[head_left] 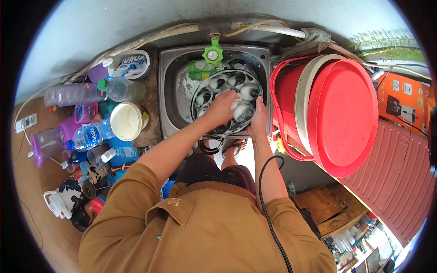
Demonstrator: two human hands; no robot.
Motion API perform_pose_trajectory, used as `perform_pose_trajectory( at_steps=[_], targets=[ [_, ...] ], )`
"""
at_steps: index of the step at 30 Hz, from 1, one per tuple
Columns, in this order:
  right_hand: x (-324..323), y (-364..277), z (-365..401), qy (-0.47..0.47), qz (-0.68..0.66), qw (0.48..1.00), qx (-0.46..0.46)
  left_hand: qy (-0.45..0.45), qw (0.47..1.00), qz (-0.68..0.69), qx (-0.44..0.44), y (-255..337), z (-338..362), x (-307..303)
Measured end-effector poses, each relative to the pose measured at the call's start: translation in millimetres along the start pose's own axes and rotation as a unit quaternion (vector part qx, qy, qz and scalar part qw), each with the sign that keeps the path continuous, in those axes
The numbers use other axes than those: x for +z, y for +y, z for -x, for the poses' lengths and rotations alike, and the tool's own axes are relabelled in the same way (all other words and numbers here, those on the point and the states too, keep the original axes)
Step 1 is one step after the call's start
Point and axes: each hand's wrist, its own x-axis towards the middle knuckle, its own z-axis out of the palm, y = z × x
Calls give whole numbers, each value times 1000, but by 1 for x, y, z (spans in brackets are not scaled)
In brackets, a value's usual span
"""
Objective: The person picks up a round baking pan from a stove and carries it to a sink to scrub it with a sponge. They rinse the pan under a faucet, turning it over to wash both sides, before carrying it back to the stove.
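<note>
A round dark pan with several round hollows (pixel 216 82), covered in white suds, is held tilted over the metal sink (pixel 167 129). My right hand (pixel 258 120) grips its right rim, thumb on top and the other fingers hidden. My left hand (pixel 221 109) is closed and pressed onto the pan's middle, near a foamy hollow. White lather shows at its fingertips; I cannot tell whether a sponge is in them. A dark handle (pixel 209 147) sticks out at the pan's near side. Behind the pan, a green packet (pixel 199 69) lies in the sink under a green tap (pixel 212 55).
Right of the sink, a red bucket (pixel 291 95) lies on its side with a red lid (pixel 343 118). Bottles, cups and a white tub (pixel 126 121) crowd the left counter. An orange box (pixel 403 100) stands far right. A black cable (pixel 260 182) hangs across my right arm.
</note>
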Motion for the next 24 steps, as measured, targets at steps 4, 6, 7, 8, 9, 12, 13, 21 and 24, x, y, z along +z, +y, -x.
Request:
perform_pose_trajectory(
  at_steps=[4,6,7,8,9,12,13,21,24],
  targets=[
    [8,8,-2,-3,4,1000,4,54,994,-36,-94,-21,-12,1],
    [17,1,-1,19,15,999,-21,67,989,-15,-134,-5,-10,8],
    [20,-8,2,14,27,999,-30,44,995,-13,-92,-2,-6,8],
    [18,-14,4,8,41,998,-37,22,998,-9,-51,4,-2,4],
    [8,-13,-1,-1,32,999,-17,-22,999,18,-25,7,2,-6],
    [-10,6,-12,-1,-9,1000,28,-73,994,-74,20,-22,9,-8],
    [-3,6,-8,-3,-21,999,40,-10,999,-39,-3,-10,3,-9],
    [10,3,1,38,49,998,-33,-80,996,6,25,28,-1,9],
    [24,-4,6,39,69,996,-39,-63,992,-45,100,19,-2,3]
  ],
)
